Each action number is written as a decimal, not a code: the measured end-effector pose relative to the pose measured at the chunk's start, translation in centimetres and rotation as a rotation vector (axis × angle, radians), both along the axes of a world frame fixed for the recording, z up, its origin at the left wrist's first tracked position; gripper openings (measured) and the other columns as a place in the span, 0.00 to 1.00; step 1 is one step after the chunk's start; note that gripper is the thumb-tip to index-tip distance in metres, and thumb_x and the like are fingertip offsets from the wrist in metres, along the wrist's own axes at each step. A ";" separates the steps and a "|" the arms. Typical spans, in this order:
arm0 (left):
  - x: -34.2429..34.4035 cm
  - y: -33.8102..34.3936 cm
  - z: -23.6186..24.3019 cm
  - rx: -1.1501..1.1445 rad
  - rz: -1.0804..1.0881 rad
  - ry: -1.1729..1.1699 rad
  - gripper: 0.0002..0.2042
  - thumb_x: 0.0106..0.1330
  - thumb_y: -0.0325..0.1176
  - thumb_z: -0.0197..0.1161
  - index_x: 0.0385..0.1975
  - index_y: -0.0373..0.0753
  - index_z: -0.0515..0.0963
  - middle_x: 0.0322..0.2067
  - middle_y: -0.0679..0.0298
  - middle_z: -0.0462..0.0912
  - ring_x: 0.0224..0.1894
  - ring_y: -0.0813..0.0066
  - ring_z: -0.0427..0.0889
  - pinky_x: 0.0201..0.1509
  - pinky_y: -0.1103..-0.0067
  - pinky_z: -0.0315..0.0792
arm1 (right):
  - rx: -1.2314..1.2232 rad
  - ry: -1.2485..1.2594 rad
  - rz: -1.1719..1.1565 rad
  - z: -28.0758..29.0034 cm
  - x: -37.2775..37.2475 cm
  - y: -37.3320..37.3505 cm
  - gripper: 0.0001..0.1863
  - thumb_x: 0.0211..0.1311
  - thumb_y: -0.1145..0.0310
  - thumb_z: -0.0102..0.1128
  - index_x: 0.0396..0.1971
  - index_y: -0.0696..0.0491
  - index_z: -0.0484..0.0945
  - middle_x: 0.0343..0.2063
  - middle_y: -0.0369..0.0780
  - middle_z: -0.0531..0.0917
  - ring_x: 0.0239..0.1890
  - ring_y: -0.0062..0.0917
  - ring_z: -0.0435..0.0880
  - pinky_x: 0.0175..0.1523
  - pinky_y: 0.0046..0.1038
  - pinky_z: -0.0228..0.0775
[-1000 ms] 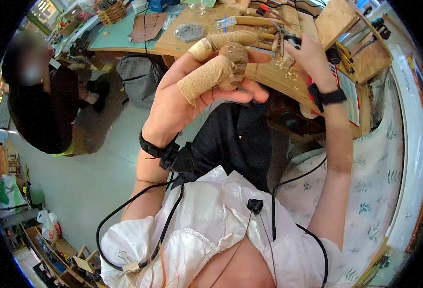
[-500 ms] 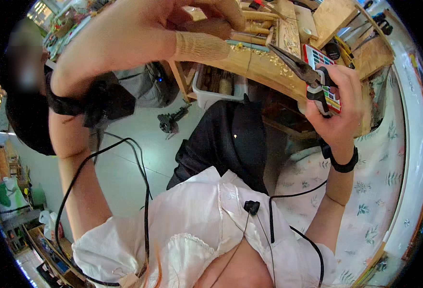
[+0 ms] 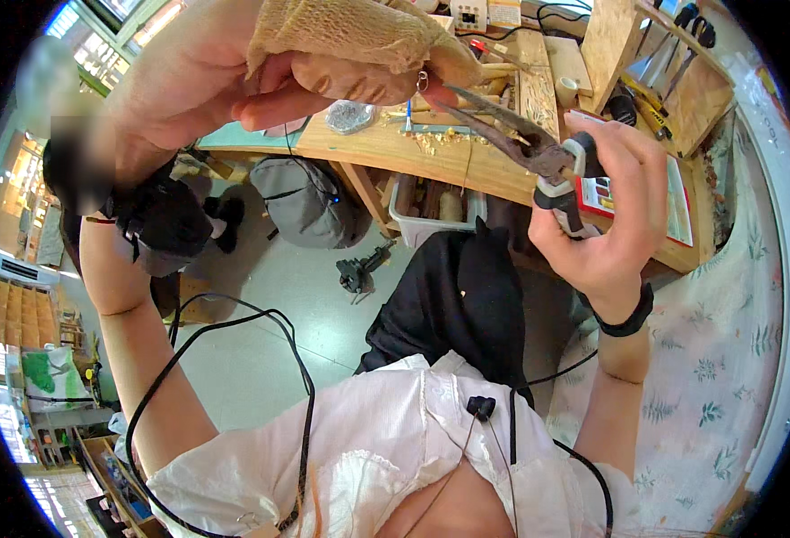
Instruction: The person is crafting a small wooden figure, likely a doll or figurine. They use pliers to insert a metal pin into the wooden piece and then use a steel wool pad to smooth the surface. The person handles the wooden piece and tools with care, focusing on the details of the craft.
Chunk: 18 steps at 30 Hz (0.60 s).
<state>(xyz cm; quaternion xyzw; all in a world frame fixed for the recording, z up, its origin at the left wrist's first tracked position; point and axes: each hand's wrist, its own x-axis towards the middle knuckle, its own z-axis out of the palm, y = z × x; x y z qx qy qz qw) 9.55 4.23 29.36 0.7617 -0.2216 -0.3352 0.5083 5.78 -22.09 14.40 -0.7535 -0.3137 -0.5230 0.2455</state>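
My left hand (image 3: 189, 90), raised at the upper left, is closed around a small brown ridged piece (image 3: 350, 79) that looks like carved wood. A tan bandage (image 3: 341, 36) wraps one of its fingers. From the end of the piece sticks a tiny metal ring (image 3: 423, 81). My right hand (image 3: 624, 211) grips long-nose pliers (image 3: 552, 166) by their black and white handles. Their jaws stand apart, with the tips right beside the ring; whether they touch it I cannot tell.
Behind the hands is a wooden workbench (image 3: 449, 166) with shavings, a bagged lump (image 3: 350, 117) and a red-edged colour set (image 3: 677, 202). Below are a grey backpack (image 3: 301, 202), a plastic bin (image 3: 435, 224) and a black device (image 3: 359, 269). Black cables (image 3: 234, 314) loop by my left arm. Another person is partly visible at left.
My right hand has brought the pliers leftward, up to the ring. My left hand has turned, bringing the brown piece and ring into sight. The view has shifted, showing more bench.
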 end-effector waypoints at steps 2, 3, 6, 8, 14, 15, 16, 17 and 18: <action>-0.5 -0.3 0.3 0.004 0.007 -0.034 0.19 0.66 0.30 0.55 0.54 0.26 0.71 0.36 0.56 0.82 0.12 0.85 0.66 0.10 0.88 0.57 | -0.019 -0.051 -0.023 0.1 0.0 0.2 0.27 0.33 0.66 0.68 0.42 0.54 0.80 0.36 0.40 0.76 0.36 0.34 0.76 0.41 0.32 0.71; -1.4 -1.2 0.7 0.013 0.052 -0.026 0.19 0.66 0.30 0.55 0.54 0.25 0.71 0.35 0.56 0.82 0.11 0.85 0.66 0.10 0.88 0.57 | -0.034 -0.052 -0.049 0.1 -0.1 0.1 0.27 0.35 0.67 0.67 0.43 0.56 0.79 0.37 0.42 0.77 0.38 0.34 0.76 0.43 0.32 0.71; -1.7 -1.6 1.0 -0.022 0.056 0.016 0.19 0.67 0.30 0.54 0.54 0.24 0.70 0.35 0.55 0.81 0.11 0.86 0.66 0.09 0.89 0.58 | -0.049 -0.092 -0.111 0.0 -0.2 -0.1 0.27 0.38 0.67 0.66 0.44 0.58 0.78 0.38 0.42 0.77 0.39 0.35 0.77 0.44 0.32 0.71; -1.0 -1.2 0.8 -0.043 -0.010 0.003 0.19 0.68 0.31 0.54 0.54 0.24 0.70 0.34 0.54 0.81 0.11 0.86 0.67 0.08 0.89 0.58 | -0.012 -0.161 -0.123 -0.2 0.1 0.0 0.25 0.37 0.64 0.67 0.41 0.54 0.81 0.35 0.39 0.76 0.34 0.33 0.76 0.39 0.32 0.71; -1.4 -0.9 0.5 -0.138 0.005 0.034 0.19 0.68 0.31 0.53 0.54 0.24 0.69 0.35 0.55 0.80 0.11 0.86 0.67 0.08 0.89 0.58 | -0.053 -0.160 -0.153 -0.2 -0.2 -0.6 0.24 0.41 0.61 0.67 0.42 0.56 0.81 0.35 0.39 0.77 0.34 0.33 0.76 0.40 0.32 0.71; -1.3 -1.0 0.5 -0.167 -0.031 0.073 0.19 0.69 0.31 0.53 0.54 0.24 0.69 0.36 0.55 0.80 0.11 0.86 0.66 0.08 0.89 0.58 | -0.046 -0.162 -0.146 -0.2 -0.2 -0.7 0.24 0.42 0.60 0.67 0.42 0.56 0.81 0.35 0.39 0.77 0.34 0.33 0.76 0.40 0.33 0.71; -1.4 -1.2 0.7 -0.161 -0.028 0.084 0.19 0.69 0.32 0.53 0.54 0.24 0.70 0.36 0.55 0.80 0.11 0.86 0.66 0.08 0.89 0.57 | -0.039 -0.165 -0.140 -0.3 -0.2 -0.7 0.24 0.42 0.60 0.67 0.42 0.56 0.81 0.35 0.39 0.77 0.34 0.33 0.76 0.40 0.33 0.71; -1.4 -1.4 0.8 -0.154 -0.027 0.098 0.19 0.69 0.32 0.53 0.54 0.24 0.70 0.36 0.55 0.80 0.11 0.86 0.66 0.09 0.89 0.57 | -0.032 -0.166 -0.135 -0.4 -0.1 -0.8 0.24 0.43 0.60 0.67 0.42 0.56 0.81 0.35 0.40 0.77 0.34 0.33 0.76 0.40 0.33 0.71; -1.6 -1.9 1.1 -0.111 0.012 0.083 0.19 0.69 0.32 0.53 0.54 0.24 0.70 0.35 0.56 0.80 0.11 0.87 0.66 0.09 0.89 0.57 | -0.026 -0.165 -0.136 -0.6 -0.1 -0.9 0.25 0.42 0.60 0.67 0.42 0.56 0.81 0.35 0.40 0.77 0.34 0.33 0.76 0.40 0.33 0.71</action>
